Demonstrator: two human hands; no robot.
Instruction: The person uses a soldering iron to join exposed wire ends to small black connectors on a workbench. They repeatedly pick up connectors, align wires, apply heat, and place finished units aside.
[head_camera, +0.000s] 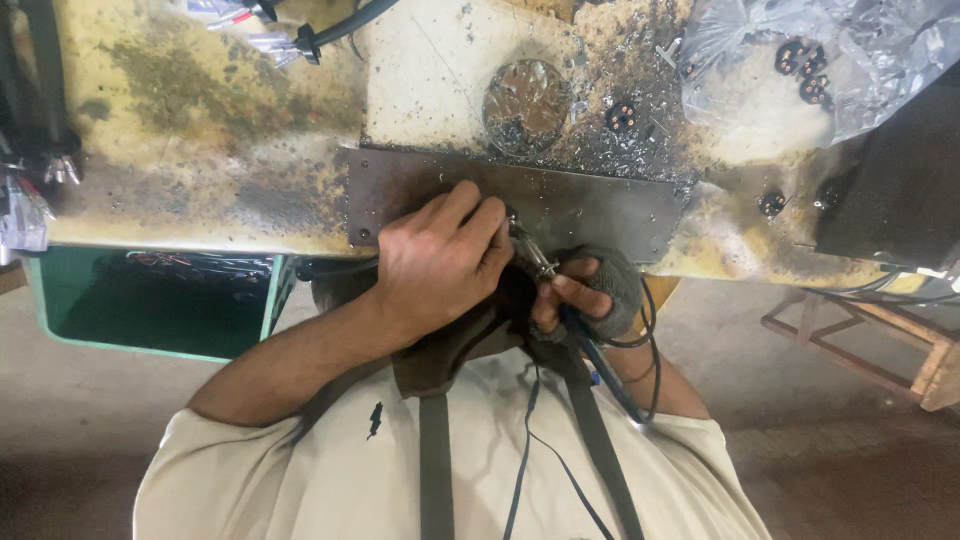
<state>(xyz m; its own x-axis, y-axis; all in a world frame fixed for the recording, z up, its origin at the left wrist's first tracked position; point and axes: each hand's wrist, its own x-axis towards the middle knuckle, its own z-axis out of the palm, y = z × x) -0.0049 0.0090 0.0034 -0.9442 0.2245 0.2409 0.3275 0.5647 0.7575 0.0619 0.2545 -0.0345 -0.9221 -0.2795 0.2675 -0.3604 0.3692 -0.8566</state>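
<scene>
My left hand (435, 262) is bare and curled tight at the front edge of a dark metal plate (610, 215). Its fingertips pinch something small that they hide. My right hand (592, 292) wears a dark fingerless glove and grips a pen-like tool (533, 252) with a blue handle and a metal tip. The tip points up and left and meets my left fingertips. A black cable (640, 340) runs from the tool back over my right wrist.
The yellowed, stained bench (200, 150) carries metal shavings, a round metal disc (527, 105), small dark round connectors (621, 117) and a clear plastic bag (850, 50) holding more. A dark block (900, 180) stands at the right. Below are a green bin (150, 300) and a wooden frame (880, 345).
</scene>
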